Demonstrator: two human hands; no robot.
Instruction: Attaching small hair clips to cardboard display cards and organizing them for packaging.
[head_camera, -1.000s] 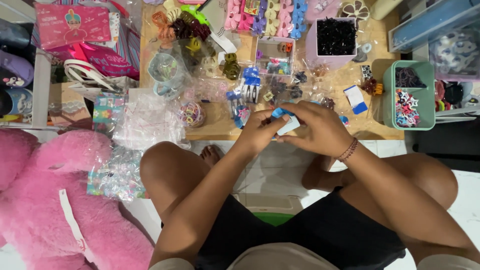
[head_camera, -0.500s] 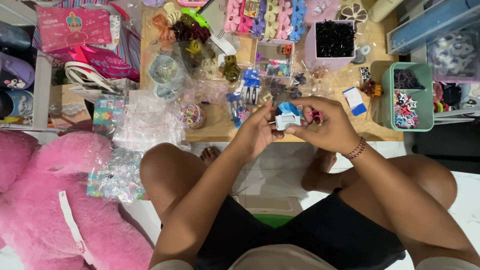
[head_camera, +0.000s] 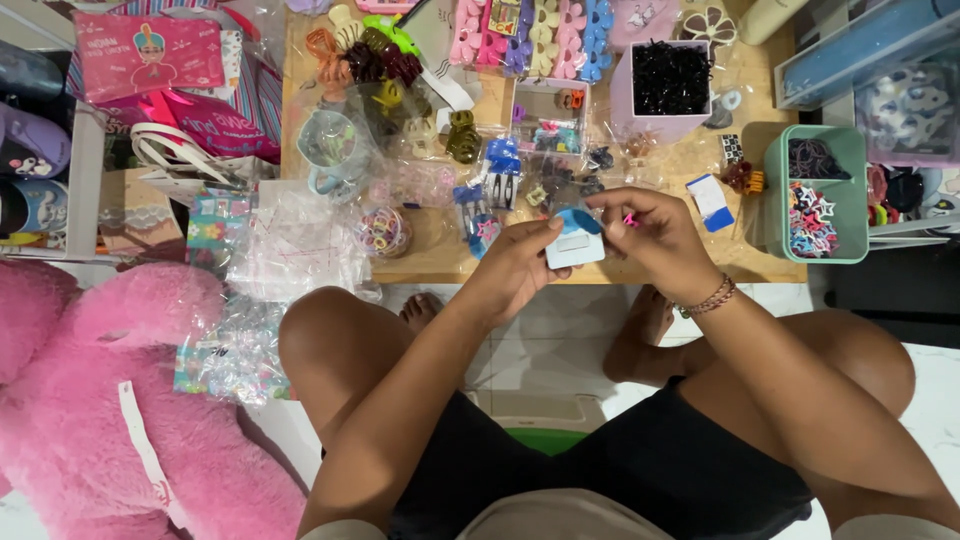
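1. Left hand (head_camera: 520, 262) pinching a small flat card (head_camera: 575, 242), white with a blue top, above the front edge of the wooden table (head_camera: 440, 262).
2. Right hand (head_camera: 655, 232) nipping a tiny pink clip (head_camera: 630, 218) between fingertips, just beside the card.
3. Fluffy pink plush toy (head_camera: 110, 400) on the floor, far left.

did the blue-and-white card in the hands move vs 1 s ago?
Yes. The blue-and-white card was hidden low between the hands near the table's front edge; now the left hand holds it a bit higher, face showing, with the right hand beside it.
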